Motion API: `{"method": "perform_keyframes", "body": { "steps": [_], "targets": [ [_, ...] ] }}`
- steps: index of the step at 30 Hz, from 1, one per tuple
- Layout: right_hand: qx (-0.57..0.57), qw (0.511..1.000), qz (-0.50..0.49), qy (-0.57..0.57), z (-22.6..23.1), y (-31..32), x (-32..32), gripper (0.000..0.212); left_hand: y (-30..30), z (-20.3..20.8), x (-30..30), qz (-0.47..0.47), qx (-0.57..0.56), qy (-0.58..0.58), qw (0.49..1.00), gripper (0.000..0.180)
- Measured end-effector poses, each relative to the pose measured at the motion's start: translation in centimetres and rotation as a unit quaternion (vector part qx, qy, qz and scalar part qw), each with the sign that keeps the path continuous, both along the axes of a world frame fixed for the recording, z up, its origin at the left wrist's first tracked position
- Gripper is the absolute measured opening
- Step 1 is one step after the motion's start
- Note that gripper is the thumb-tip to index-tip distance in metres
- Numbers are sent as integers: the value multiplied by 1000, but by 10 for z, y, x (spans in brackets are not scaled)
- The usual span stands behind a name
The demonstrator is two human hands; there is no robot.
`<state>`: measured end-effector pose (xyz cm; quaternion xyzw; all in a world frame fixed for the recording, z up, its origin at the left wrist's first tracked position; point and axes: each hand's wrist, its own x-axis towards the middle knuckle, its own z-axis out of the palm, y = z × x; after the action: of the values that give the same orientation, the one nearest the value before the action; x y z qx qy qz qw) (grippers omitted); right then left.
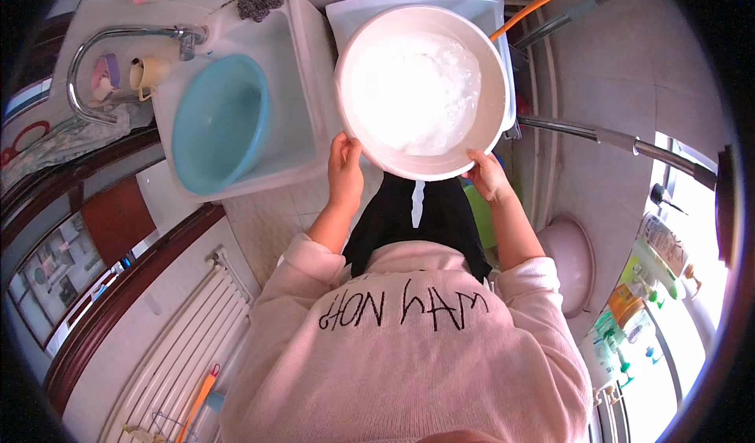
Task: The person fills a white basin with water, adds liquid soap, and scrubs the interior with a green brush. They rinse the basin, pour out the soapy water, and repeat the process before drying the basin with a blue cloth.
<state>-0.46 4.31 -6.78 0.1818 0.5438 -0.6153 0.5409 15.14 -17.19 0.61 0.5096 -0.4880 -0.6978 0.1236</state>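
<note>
Head view, looking straight down past my pink sweater (409, 349): the biggest thing in front of me is the white sink unit (311, 89), a two-part affair, with a curved metal tap (102, 50) off at its left end. The left compartment holds a light blue basin (220, 121), tilted against the sink's wall, probably so it drains. Over the right compartment I hold a white round basin (425, 89) full of pale, foamy water. It sits level, which I judge is to keep the water from slopping over the rim nearest me. My left hand (344, 168) grips that near rim on its left, my right hand (487, 174) on its right; the fingers of both are clamped on the edge, thumbs on top, the rest hidden beneath. Taking it at two spread points shares the weight and steadies it. An orange hose (543, 3) runs off behind the basin toward the wall. Smaller things lie back by the tap: a yellowish cup (149, 72) and a dark metal scourer (259, 1) on the sink's far ledge.
</note>
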Motion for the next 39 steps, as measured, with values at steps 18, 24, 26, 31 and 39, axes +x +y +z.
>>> {"method": "perform_keyframes", "body": {
  "steps": [18, 24, 26, 31, 39],
  "targets": [
    [51, 980, -18, 190, 76, -15, -22, 28, -10, 8, -4, -12, -23, 83, 996, 28],
    [93, 961, 8, 260, 100, -20, -35, 26, -13, -5, -12, -42, 41, 86, 995, 30],
    [100, 960, 0, 262, 108, -22, -37, 25, -10, -7, -15, -47, 64, 65, 995, 30],
    [114, 964, 5, 241, 101, -3, -40, 24, 2, 3, -21, -31, 52, 42, 997, 26],
    [87, 983, 0, 160, 81, -5, -21, 27, -3, 19, -3, -9, -5, 72, 997, 27]
  ]
}}
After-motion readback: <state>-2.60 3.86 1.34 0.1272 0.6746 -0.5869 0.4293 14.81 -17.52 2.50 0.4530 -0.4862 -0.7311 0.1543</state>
